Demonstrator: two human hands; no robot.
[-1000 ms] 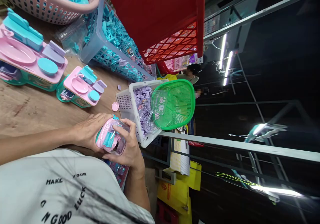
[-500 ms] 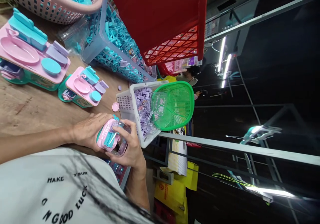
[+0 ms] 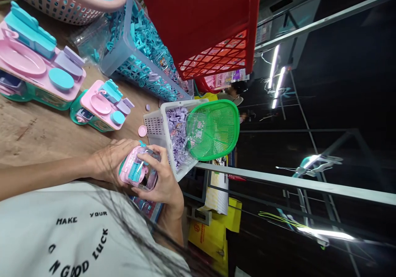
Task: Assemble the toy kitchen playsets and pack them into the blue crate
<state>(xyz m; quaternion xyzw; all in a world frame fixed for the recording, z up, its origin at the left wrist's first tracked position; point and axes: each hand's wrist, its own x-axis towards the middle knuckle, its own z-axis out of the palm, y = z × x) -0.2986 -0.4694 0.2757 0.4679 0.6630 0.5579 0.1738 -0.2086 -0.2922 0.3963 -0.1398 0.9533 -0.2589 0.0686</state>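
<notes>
Both hands are closed around a small toy kitchen point(image 3: 134, 170) with a pink body, a turquoise part and a clear plastic cover. My left hand point(image 3: 108, 160) wraps its left side. My right hand point(image 3: 165, 178) grips the clear cover, thumb below and fingers bent over the top. A bit of turquoise shows at the upper edge of the toy. Just beyond the hands, a small pink toy dish point(image 3: 142, 131) lies on the wooden table point(image 3: 37, 140). Two assembled toy kitchens stand to the left, a smaller one point(image 3: 102, 105) and a larger one point(image 3: 40, 62).
A white basket point(image 3: 163, 122) holds purple parts, with a green basket point(image 3: 213, 130) resting on it. Farther back are a bluish bin point(image 3: 123, 58) of turquoise pieces, a pink basket point(image 3: 68, 2) and a large red crate point(image 3: 213, 29). Another person point(image 3: 236, 93) is in the background.
The view has shifted slightly. Both hands keep hold of the toy kitchen in nearly the same pose, with the right fingers moved a little over the clear cover.
</notes>
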